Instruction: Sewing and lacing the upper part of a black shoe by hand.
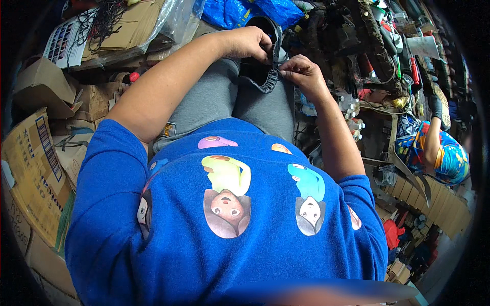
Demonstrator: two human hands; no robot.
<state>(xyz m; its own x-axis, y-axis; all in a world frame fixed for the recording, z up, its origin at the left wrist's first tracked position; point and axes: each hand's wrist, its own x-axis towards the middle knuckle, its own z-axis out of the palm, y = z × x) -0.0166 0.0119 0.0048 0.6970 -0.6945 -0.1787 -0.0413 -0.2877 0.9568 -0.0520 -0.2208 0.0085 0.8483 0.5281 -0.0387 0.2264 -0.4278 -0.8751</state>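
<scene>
A black shoe upper, with a gathered, puckered lower edge and an open middle, is held up over my grey-trousered lap. My left hand is closed on its left side, the fingertips curled into the opening and partly hidden. On the opposite edge, my right hand pinches the rim between thumb and forefinger. Whether a needle or thread sits in that pinch is too small to make out. Both forearms reach forward past my blue shirt.
Cardboard sheets with dark cords lie at the far left, above cardboard boxes. A blue plastic bag sits ahead. Tools and small bottles crowd the right. Another person in a colourful shirt is at the right, beside a dark shoe.
</scene>
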